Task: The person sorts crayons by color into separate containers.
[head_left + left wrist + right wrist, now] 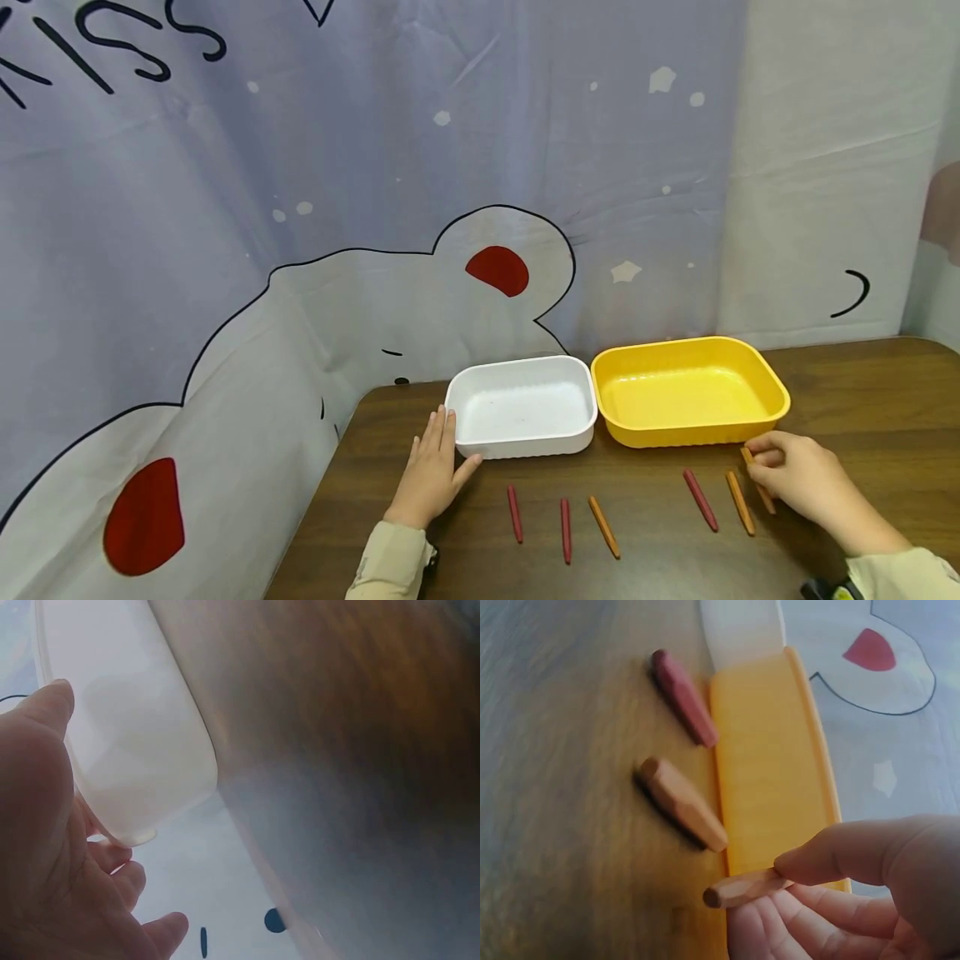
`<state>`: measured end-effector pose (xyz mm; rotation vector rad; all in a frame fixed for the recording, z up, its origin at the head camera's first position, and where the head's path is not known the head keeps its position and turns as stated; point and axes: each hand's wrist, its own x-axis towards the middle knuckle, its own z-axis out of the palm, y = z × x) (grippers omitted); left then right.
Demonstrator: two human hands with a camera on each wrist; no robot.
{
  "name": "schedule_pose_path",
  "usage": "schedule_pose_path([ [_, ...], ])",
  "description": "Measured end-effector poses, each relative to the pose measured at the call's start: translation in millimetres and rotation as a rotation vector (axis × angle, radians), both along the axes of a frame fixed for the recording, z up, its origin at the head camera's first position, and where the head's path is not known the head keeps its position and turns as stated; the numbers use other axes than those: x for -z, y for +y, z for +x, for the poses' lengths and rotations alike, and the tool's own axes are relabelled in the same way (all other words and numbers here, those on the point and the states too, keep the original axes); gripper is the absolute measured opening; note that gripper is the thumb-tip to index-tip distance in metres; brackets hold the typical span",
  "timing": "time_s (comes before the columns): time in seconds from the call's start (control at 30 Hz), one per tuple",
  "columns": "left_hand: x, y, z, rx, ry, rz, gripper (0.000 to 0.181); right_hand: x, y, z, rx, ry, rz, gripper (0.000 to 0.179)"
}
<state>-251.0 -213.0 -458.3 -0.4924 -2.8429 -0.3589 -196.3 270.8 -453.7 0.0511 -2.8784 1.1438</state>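
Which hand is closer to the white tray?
The left hand touches the white tray at its left end. The right hand is farther, by the near right corner of the yellow tray, pinching an orange stick.

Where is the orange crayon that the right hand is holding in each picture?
Head: lower right; the orange crayon is pinched in the right hand, by the yellow box's front right corner.
Left wrist: not in it.
Right wrist: low, a little right of the middle, between thumb and fingers.
Shared landmark: the white box, central in head, upper left in left wrist, at the top in right wrist.
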Motion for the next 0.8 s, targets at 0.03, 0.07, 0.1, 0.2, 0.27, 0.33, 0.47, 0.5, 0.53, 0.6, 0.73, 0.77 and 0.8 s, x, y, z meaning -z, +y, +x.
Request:
schedule_pose_path([
  [0.03,0.3,0.0,0.0,0.0,0.001,0.001,0.082,-0.7,0,0.2,0.0,0.0,-0.016,0.031],
  [0.07,0.7,0.0,-0.2,0.0,0.002,0.001,0.082,-1.3,0,0.4,0.001,0.002,-0.032,0.03],
  [0.1,1.0,0.1,-0.3,0.0,0.004,0.002,0.082,-2.0,-1,0.7,0.001,0.003,-0.048,0.031],
  [0.2,2.2,0.3,-0.8,-0.001,0.009,0.002,0.082,-3.9,-2,1.3,-0.001,0.008,-0.106,0.03],
  [0.27,2.5,0.5,-1.1,-0.001,0.011,0.001,0.082,-4.9,-3,1.6,-0.002,0.004,-0.151,0.032],
  [0.33,2.6,0.9,-1.2,0.002,0.014,-0.001,0.082,-5.8,-3,1.6,-0.005,-0.012,-0.208,0.034],
  [0.47,2.8,1.2,-1.6,0.006,0.016,-0.001,0.082,-8.1,-5,1.5,-0.016,-0.04,-0.342,0.04],
  [0.5,2.9,1.1,-1.6,0.005,0.015,-0.001,0.082,-9.2,-6,1.3,-0.018,-0.045,-0.378,0.041],
  [0.53,2.9,1.1,-1.5,0.005,0.016,-0.001,0.082,-10.2,-6,0.9,-0.021,-0.047,-0.412,0.042],
  [0.6,2.9,0.8,-1.4,0.004,0.017,-0.002,0.082,-12.9,-9,-0.6,-0.031,-0.048,-0.473,0.044],
  [0.73,2.3,0.6,-0.8,0.002,0.016,0.001,0.082,-20.0,-13,-6.9,-0.072,-0.037,-0.567,0.044],
  [0.77,2.3,0.6,-0.8,0.001,0.017,0.001,0.081,-21.8,-14,-9.0,-0.085,-0.031,-0.581,0.043],
  [0.8,2.2,0.7,-0.9,0.001,0.017,0.001,0.081,-23.6,-15,-11.5,-0.098,-0.025,-0.597,0.042],
])
